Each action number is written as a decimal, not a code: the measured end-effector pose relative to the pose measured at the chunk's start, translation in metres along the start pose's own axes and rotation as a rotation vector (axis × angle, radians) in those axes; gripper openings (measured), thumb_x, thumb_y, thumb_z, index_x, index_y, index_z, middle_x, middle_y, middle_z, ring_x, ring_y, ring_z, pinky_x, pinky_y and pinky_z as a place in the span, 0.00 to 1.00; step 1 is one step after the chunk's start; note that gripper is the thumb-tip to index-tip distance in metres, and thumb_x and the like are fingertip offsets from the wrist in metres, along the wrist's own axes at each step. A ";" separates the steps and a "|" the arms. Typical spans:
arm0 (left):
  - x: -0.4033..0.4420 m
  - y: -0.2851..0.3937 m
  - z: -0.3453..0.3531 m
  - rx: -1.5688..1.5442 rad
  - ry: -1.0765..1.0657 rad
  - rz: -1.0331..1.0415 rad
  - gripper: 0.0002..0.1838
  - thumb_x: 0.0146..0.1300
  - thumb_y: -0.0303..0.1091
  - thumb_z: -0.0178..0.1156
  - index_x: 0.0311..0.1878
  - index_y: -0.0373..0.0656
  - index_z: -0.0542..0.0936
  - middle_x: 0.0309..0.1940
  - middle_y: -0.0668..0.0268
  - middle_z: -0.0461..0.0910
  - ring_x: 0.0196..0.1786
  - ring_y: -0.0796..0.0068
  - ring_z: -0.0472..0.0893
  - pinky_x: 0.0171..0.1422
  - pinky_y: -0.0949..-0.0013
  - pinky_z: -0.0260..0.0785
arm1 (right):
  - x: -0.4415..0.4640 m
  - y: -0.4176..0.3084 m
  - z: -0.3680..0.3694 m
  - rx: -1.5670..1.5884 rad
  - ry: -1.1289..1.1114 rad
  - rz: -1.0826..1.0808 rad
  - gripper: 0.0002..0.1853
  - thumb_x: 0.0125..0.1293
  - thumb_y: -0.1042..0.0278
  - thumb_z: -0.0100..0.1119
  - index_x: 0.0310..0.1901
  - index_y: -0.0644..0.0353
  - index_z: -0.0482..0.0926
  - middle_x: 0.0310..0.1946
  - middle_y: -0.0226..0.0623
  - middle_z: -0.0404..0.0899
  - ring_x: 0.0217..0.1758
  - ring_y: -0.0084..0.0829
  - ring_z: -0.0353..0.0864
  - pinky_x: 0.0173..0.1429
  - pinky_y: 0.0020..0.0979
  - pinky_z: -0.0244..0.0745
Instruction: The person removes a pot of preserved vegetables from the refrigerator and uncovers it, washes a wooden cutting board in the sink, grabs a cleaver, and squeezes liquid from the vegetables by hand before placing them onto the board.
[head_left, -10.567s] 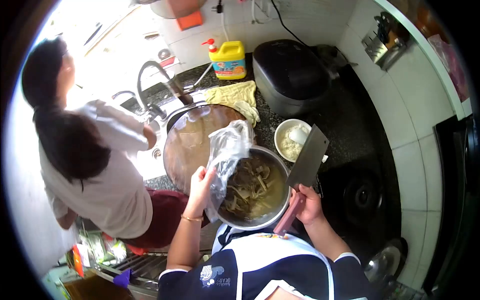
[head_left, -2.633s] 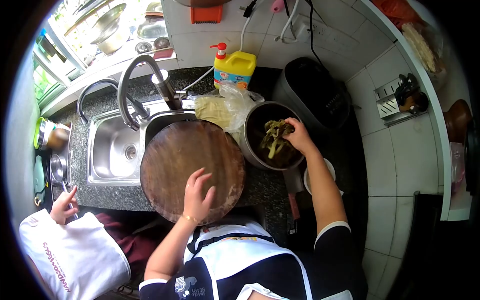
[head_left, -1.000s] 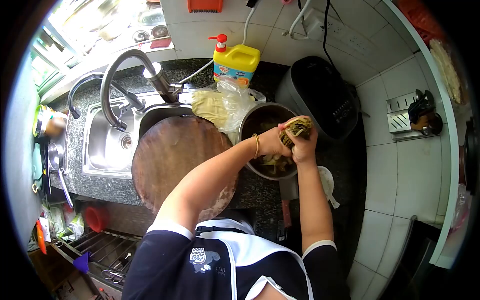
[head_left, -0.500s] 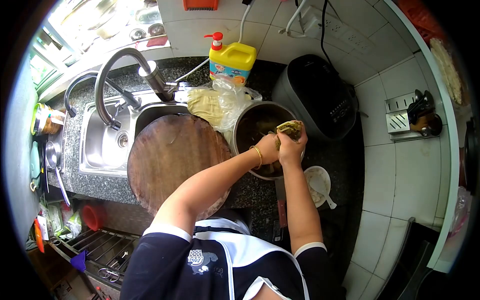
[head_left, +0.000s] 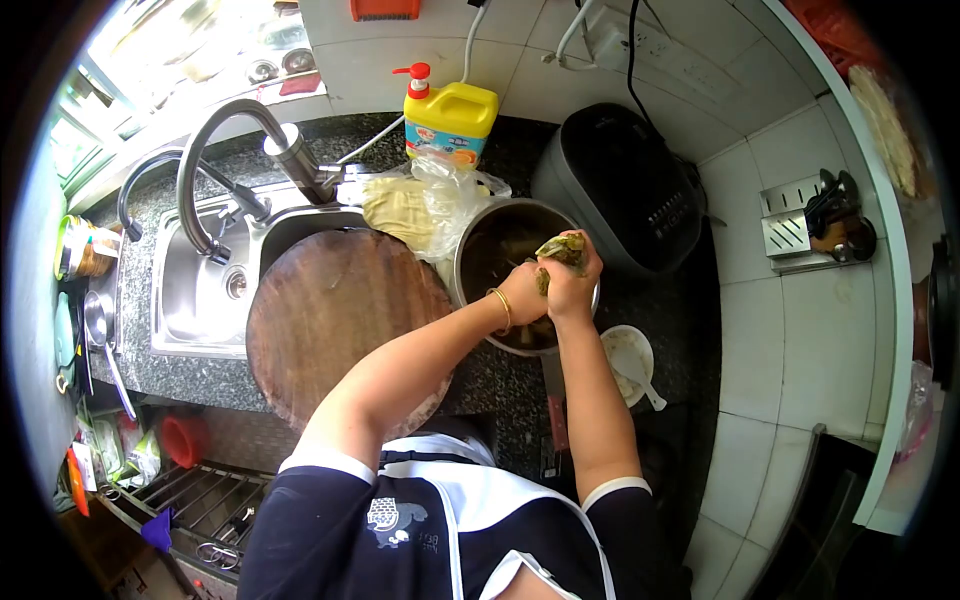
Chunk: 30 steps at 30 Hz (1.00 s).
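My left hand (head_left: 522,292), with a gold bracelet at the wrist, and my right hand (head_left: 572,285) meet above a metal pot (head_left: 459,265). Both are closed around a wad of yellow-green leafy vegetable (head_left: 563,250), which sticks out above the right hand and shows between the two. The kind of vegetable is not certain; it looks wet and limp. Dark liquid with pale pieces fills part of the pot. Below the pot lies a knife (head_left: 557,420) with a red-brown handle, partly covered by my right forearm.
A round wooden chopping board (head_left: 340,320) overlaps the sink (head_left: 190,290). Behind the pot are a plastic bag (head_left: 450,205), a yellow detergent jug (head_left: 450,115) and a black appliance (head_left: 625,190). At right sits a white bowl (head_left: 645,345) holding a white spoon (head_left: 650,392).
The whole view has shifted slightly, so everything sits a little further left. Both hands keep their grip on the leafy vegetable over the pot, with only slight movement.
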<state>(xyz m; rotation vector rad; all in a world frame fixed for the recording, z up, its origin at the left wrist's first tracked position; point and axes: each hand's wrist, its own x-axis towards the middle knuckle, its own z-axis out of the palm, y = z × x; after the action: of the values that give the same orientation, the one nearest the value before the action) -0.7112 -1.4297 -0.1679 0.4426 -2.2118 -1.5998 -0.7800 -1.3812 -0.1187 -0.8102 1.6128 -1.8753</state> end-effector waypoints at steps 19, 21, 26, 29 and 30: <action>0.003 -0.014 -0.027 -0.947 -0.318 -0.206 0.42 0.63 0.67 0.30 0.65 0.37 0.56 0.59 0.62 0.65 0.62 0.71 0.63 0.68 0.67 0.49 | 0.030 -0.156 0.023 -0.022 0.063 -0.358 0.11 0.46 0.84 0.59 0.30 0.61 0.68 0.25 0.24 0.71 0.30 0.15 0.69 0.36 0.19 0.66; 0.004 -0.002 -0.030 -0.867 -0.235 -0.257 0.45 0.60 0.71 0.26 0.64 0.40 0.61 0.59 0.59 0.67 0.61 0.67 0.66 0.66 0.65 0.54 | 0.034 -0.175 0.028 -0.001 0.068 -0.426 0.10 0.47 0.82 0.60 0.29 0.61 0.70 0.25 0.24 0.72 0.29 0.15 0.69 0.36 0.19 0.66; 0.005 0.018 -0.024 -1.288 -0.061 -0.574 0.44 0.55 0.75 0.30 0.62 0.48 0.64 0.55 0.57 0.69 0.59 0.50 0.66 0.61 0.39 0.54 | 0.037 -0.209 0.035 -0.048 0.042 -0.551 0.12 0.48 0.84 0.57 0.35 0.63 0.71 0.25 0.35 0.76 0.22 0.25 0.75 0.27 0.25 0.74; 0.001 0.033 -0.021 -1.676 0.030 -0.460 0.43 0.55 0.75 0.34 0.63 0.51 0.62 0.58 0.58 0.66 0.60 0.46 0.64 0.59 0.34 0.55 | 0.035 -0.210 0.033 -0.026 0.067 -0.558 0.12 0.47 0.84 0.57 0.35 0.63 0.71 0.25 0.35 0.75 0.21 0.25 0.75 0.27 0.25 0.74; 0.001 0.032 -0.021 -1.763 0.012 -0.379 0.37 0.60 0.68 0.36 0.63 0.51 0.60 0.61 0.59 0.62 0.60 0.50 0.65 0.59 0.31 0.51 | 0.030 -0.206 0.033 0.005 0.105 -0.460 0.10 0.46 0.81 0.61 0.30 0.61 0.72 0.26 0.25 0.75 0.30 0.15 0.72 0.36 0.20 0.68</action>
<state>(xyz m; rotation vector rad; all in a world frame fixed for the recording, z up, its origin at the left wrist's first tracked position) -0.7034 -1.4383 -0.1308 0.2490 -0.0705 -2.8346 -0.7782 -1.3958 0.0918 -1.1770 1.5783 -2.2649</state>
